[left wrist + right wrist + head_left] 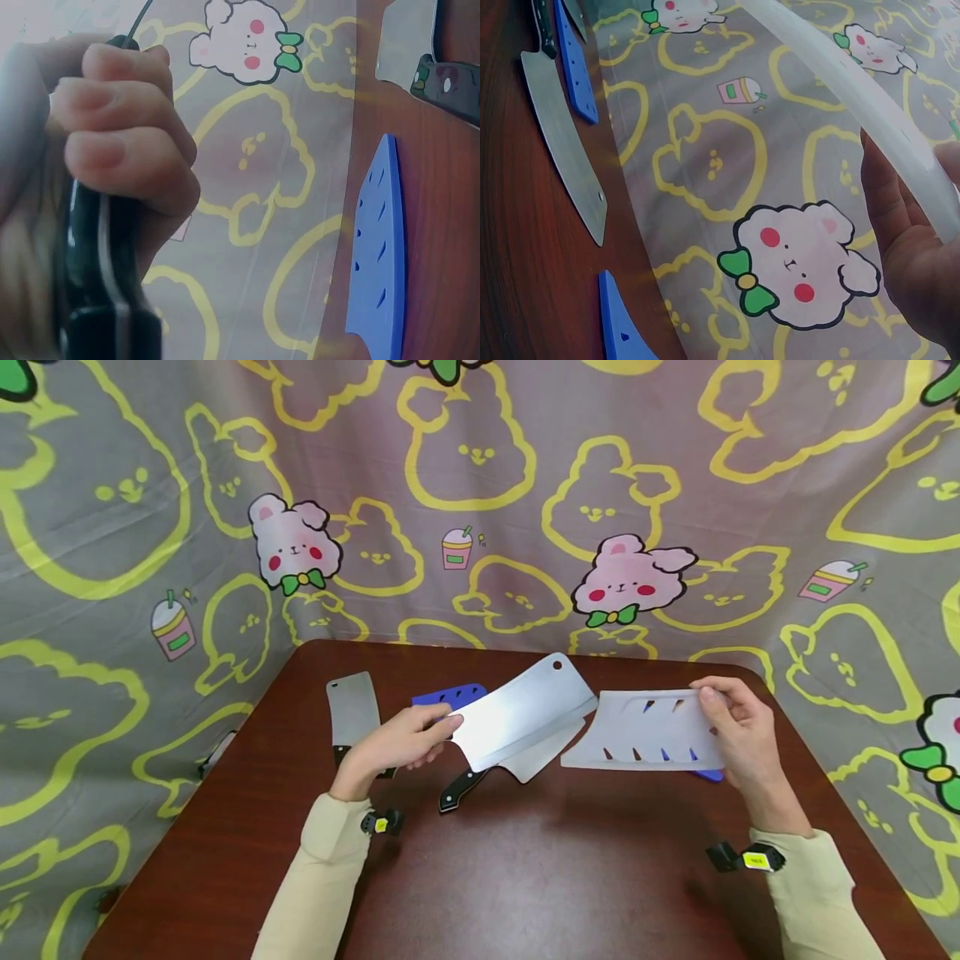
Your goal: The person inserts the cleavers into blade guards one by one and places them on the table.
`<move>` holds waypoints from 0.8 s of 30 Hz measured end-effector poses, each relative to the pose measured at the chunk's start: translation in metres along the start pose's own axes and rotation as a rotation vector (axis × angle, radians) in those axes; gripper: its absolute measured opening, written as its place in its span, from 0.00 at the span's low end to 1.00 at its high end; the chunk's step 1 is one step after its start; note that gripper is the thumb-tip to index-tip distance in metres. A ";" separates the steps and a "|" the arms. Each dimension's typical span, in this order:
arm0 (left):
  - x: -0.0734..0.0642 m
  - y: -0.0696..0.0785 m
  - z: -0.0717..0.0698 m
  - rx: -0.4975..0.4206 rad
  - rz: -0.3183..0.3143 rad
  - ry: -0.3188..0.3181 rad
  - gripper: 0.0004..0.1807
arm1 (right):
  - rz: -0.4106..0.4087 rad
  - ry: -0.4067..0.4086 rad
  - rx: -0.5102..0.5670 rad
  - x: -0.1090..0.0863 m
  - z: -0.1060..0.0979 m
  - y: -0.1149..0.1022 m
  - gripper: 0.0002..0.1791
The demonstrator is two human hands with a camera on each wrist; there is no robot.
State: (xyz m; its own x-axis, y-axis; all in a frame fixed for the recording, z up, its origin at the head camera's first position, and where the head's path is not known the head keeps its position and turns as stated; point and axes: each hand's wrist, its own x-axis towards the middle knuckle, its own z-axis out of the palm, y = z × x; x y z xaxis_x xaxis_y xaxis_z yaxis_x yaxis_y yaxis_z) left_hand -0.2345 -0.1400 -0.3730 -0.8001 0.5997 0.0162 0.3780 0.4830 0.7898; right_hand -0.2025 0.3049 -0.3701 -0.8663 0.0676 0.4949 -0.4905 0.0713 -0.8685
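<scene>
My left hand [397, 742] grips a cleaver by its black handle [105, 262]; its broad, shiny blade [517, 710] points up and to the right. Held by one end between thumb and fingers of my right hand [742, 731] is a white slotted blade guard [641, 727]. The guard's free end faces the cleaver's tip, close beside it in the head view. Below the held blade lies a second cleaver [542, 756], partly covered from above, its black handle [459, 790] toward me.
A third cleaver [354, 710] lies at the left of the brown table [570, 877]. Behind the left hand sits a blue slotted blade guard [468, 691]. Another blue guard [708, 774] shows partly under the white one. A patterned cloth [510, 585] hangs around the table's back and sides.
</scene>
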 end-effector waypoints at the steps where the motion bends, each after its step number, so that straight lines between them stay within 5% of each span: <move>1: 0.000 0.001 0.001 0.000 -0.009 0.000 0.21 | 0.001 0.008 -0.006 0.000 0.000 0.000 0.11; 12: -0.005 0.011 0.004 0.009 -0.061 0.010 0.21 | 0.054 0.040 -0.077 -0.001 -0.001 -0.003 0.12; 24: -0.006 0.028 0.018 0.153 -0.039 -0.059 0.20 | 0.068 0.041 -0.129 -0.001 -0.013 -0.011 0.13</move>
State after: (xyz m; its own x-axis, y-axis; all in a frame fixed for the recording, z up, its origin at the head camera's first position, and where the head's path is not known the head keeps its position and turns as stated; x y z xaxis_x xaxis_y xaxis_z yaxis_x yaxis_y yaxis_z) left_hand -0.2114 -0.1187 -0.3621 -0.7885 0.6127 -0.0525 0.4173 0.5959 0.6862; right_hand -0.1953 0.3170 -0.3609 -0.8916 0.1167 0.4376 -0.4121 0.1921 -0.8907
